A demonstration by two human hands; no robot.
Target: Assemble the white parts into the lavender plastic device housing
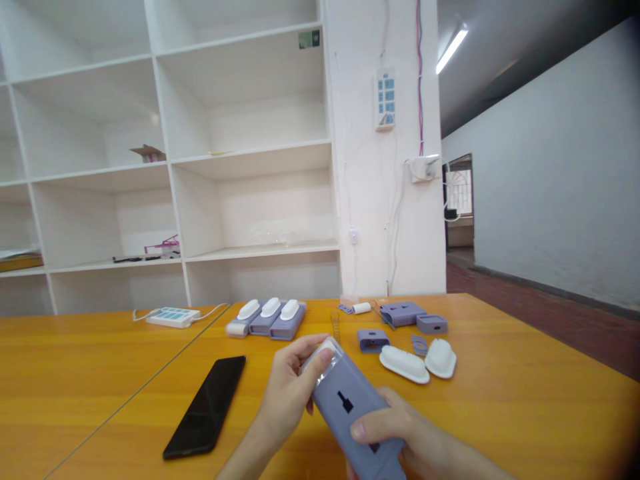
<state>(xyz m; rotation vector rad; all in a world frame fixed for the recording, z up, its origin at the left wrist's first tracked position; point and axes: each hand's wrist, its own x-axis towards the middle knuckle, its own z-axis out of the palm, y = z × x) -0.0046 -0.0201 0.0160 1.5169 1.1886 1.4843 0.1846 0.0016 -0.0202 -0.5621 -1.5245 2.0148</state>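
A purple-grey plastic housing (350, 413) with dark cut-out marks on its face is held at a tilt above the table. My left hand (295, 373) is closed around its upper end, where a white, shiny clear piece (326, 357) sits under the thumb. Lower down, my right hand (395, 427) grips the housing with its thumb across the front. Beyond the hands lie loose parts: white oval pieces (404, 363), a small purple frame (373, 341), a thin spring (335, 327) and a white cylinder (361, 308).
Several purple units with white oval tops (289, 321) stand side by side at the back. A black phone (206, 408) lies to the left, with a white power strip (173, 317) behind it. More purple parts (401, 313) rest back right. White shelves (250, 150) rise behind the table.
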